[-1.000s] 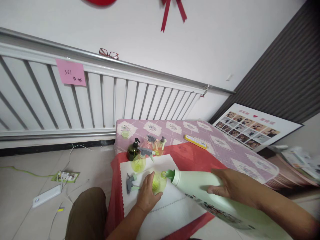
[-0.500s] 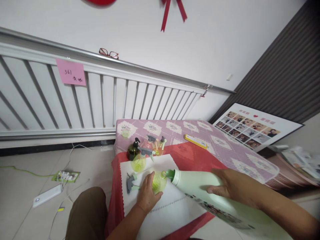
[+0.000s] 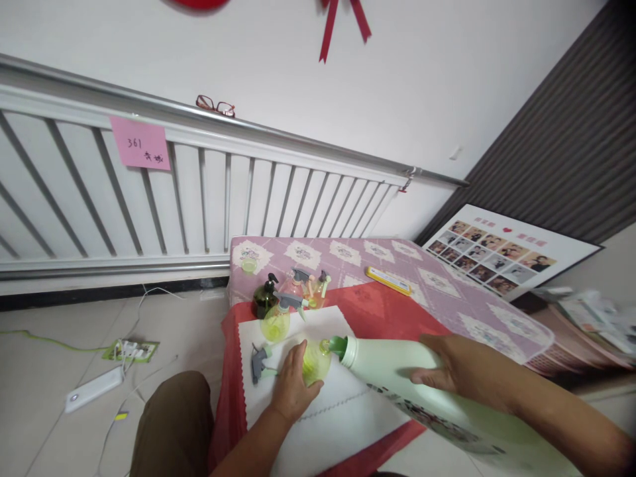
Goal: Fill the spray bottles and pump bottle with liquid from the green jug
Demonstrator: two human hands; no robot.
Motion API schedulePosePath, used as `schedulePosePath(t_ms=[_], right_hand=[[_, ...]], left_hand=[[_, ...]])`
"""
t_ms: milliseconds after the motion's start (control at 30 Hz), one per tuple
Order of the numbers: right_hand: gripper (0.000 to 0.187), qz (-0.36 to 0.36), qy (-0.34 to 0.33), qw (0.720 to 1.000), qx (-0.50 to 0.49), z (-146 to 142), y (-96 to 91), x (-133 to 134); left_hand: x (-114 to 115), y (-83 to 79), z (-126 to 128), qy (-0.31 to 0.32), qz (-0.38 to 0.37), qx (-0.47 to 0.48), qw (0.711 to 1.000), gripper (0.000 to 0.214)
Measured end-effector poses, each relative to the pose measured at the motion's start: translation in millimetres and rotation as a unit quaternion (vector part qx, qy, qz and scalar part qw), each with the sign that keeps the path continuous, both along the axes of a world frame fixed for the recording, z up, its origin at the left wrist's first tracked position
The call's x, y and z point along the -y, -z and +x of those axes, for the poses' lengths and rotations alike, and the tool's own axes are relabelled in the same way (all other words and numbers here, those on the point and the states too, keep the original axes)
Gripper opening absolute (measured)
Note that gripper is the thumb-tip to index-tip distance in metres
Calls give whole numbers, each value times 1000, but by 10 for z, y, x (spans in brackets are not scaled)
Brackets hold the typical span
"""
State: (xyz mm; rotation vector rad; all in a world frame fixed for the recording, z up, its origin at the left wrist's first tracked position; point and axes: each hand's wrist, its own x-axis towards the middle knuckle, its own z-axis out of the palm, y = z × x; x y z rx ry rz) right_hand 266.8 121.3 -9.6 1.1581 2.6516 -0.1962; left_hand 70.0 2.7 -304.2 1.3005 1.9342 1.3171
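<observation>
My left hand [image 3: 291, 391] is wrapped round a small round yellow-green bottle [image 3: 316, 362] standing on a white cloth [image 3: 338, 417]. My right hand [image 3: 460, 371] grips the body of a big pale green jug [image 3: 412, 387], tipped nearly flat. The jug's green spout [image 3: 338, 345] rests at the small bottle's mouth. A grey spray head [image 3: 259, 363] lies on the cloth just left of my left hand.
Several small spray and pump bottles [image 3: 285, 301] stand behind on the low table's red cloth [image 3: 377, 308]. A yellow flat case [image 3: 388, 280] lies further back. A white radiator [image 3: 199, 199] lines the wall. A power strip [image 3: 93, 389] and cables lie on the floor at left.
</observation>
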Motion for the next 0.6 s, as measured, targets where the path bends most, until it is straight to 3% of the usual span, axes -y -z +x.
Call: schedulePosePath(t_ms=[200,600], right_hand=[[44,-23,5,999,32,-23,-33,11],[43,-3,3,1000,29,-34,4,-20]], left_hand=[[8,-4,10,-2,-7,3,1000,86],[10,-62,-5,0,-6,17,1000,85]])
